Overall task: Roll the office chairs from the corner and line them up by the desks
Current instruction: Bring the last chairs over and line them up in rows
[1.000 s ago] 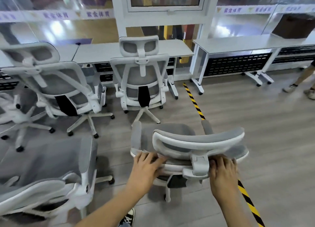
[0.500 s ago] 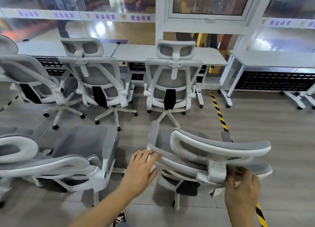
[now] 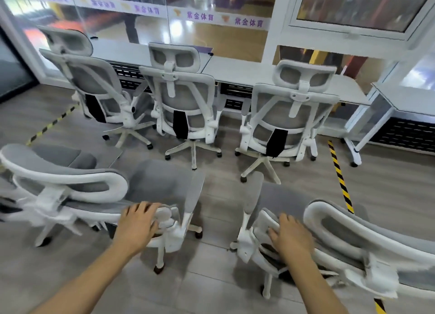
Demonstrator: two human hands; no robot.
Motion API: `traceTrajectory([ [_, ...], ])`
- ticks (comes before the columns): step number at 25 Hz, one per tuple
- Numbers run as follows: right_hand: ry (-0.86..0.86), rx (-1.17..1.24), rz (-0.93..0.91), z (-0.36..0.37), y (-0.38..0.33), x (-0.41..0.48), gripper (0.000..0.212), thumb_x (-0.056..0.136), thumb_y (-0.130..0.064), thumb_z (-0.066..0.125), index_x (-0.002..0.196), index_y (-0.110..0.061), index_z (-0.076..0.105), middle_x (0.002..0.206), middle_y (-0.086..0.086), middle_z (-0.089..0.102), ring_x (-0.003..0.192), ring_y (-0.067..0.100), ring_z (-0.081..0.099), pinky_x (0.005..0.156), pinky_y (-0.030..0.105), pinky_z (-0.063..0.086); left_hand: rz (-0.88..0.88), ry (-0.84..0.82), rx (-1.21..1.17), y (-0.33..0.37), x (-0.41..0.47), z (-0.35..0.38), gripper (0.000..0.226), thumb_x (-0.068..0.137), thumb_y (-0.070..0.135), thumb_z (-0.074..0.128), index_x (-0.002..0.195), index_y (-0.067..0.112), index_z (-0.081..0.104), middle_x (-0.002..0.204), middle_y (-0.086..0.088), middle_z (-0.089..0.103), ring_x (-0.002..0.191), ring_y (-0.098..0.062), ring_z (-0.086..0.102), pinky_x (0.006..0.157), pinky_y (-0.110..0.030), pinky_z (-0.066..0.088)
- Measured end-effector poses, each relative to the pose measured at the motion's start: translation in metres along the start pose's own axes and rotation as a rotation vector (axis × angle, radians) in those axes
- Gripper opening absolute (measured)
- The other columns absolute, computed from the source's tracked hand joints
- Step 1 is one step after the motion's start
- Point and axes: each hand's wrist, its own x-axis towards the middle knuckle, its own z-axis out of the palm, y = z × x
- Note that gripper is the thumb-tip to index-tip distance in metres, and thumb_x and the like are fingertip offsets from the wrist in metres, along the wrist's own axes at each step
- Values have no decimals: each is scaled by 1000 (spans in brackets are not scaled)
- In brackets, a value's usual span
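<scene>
Two white-framed grey mesh office chairs stand close in front of me, backs toward me. My left hand (image 3: 138,224) rests on the upper right edge of the left chair's back (image 3: 77,191), fingers curled over the frame. My right hand (image 3: 290,237) lies on the upper left edge of the right chair's back (image 3: 367,233), fingers bent over it. Three more chairs are lined up facing the white desks (image 3: 237,71): a left one (image 3: 94,82), a middle one (image 3: 183,94) and a right one (image 3: 292,111).
A glass wall with a purple-lettered strip (image 3: 200,15) runs behind the desks. Yellow-black tape (image 3: 340,174) crosses the grey plank floor on the right, another strip (image 3: 50,125) on the left. A further white desk with castered legs (image 3: 360,137) stands far right.
The view has swung left. My left hand moved off the right chair's back onto the left chair's back. My right hand shifted from beside the headrest post to the right chair's left edge.
</scene>
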Motion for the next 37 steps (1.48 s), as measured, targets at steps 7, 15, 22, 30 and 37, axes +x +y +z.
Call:
traceTrajectory([
  [7, 200, -13, 31, 11, -37, 7, 26, 83, -49, 65, 83, -25, 56, 79, -3, 60, 74, 25, 64, 56, 32, 31, 21, 86, 76, -50, 2, 9, 37, 88, 47, 41, 108, 26, 66, 95, 5, 64, 81, -28, 58, 75, -41, 38],
  [15, 228, -72, -79, 33, -50, -60, 37, 57, -51, 88, 80, -33, 66, 68, -9, 60, 57, 21, 64, 43, 28, 32, 16, 141, 53, -42, 1, 12, 28, 80, 34, 79, 99, 17, 68, 85, -6, 60, 74, -34, 56, 75, -46, 36],
  [22, 220, -167, -58, 37, -60, -71, 42, 59, -60, 86, 91, -38, 71, 75, -13, 66, 57, 20, 66, 44, 28, 42, 10, 130, 31, -39, -4, 13, 32, 74, 32, 84, 96, 16, 69, 82, -7, 58, 72, -34, 54, 72, -45, 33],
  [30, 246, -84, -56, 25, -74, -61, 36, 85, -64, 58, 110, -39, 63, 99, -11, 67, 91, 14, 69, 61, 30, 41, -10, 144, 14, -39, -17, 13, 30, 75, 34, 83, 98, 22, 69, 82, -2, 58, 74, -32, 55, 73, -44, 36],
  [37, 231, -89, -65, 32, -69, -57, 31, 79, -60, 65, 95, -34, 65, 84, -9, 65, 75, 17, 68, 52, 29, 29, -22, 147, 21, -30, -20, 16, 28, 79, 35, 80, 100, 22, 68, 83, -2, 58, 73, -32, 53, 72, -43, 34],
])
